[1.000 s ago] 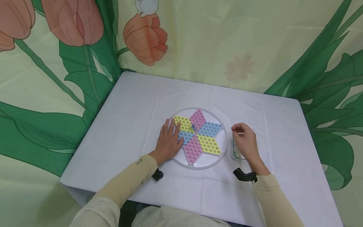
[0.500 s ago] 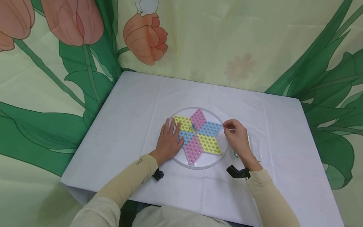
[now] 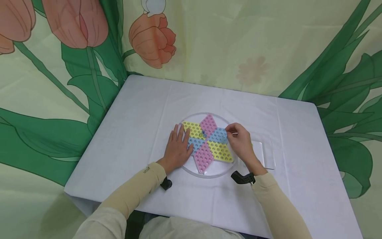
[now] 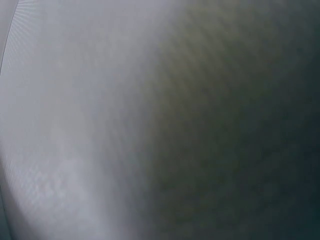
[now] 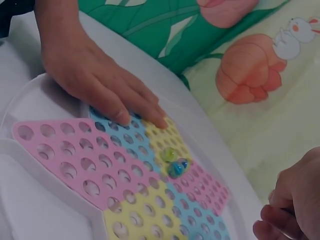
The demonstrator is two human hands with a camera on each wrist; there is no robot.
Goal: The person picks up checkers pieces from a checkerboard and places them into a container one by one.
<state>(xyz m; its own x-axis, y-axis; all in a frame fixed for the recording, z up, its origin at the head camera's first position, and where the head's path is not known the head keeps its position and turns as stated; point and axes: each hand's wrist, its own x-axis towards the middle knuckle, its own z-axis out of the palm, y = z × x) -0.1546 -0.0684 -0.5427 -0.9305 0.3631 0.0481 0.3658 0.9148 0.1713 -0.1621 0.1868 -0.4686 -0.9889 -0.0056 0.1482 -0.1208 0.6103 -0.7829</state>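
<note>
Over the right edge of a round, whitish plastic board [image 3: 217, 167], we hold our right hand [image 3: 241, 142] with its fingers curled in; we cannot tell whether anything is pinched there. Beside it, on the board, lies a flat six-pointed plastic star [image 3: 204, 157] of pink, yellow and blue sections, pierced with round holes. We see small glassy marbles [image 5: 175, 169], yellow-green and blue, clustered near the star's centre. We rest our left hand [image 3: 178, 149], fingers straight, across the board's left side. Right of our right hand, a clear rectangular plastic box [image 3: 264, 155] sits on the white-clothed table [image 3: 149, 106].
</note>
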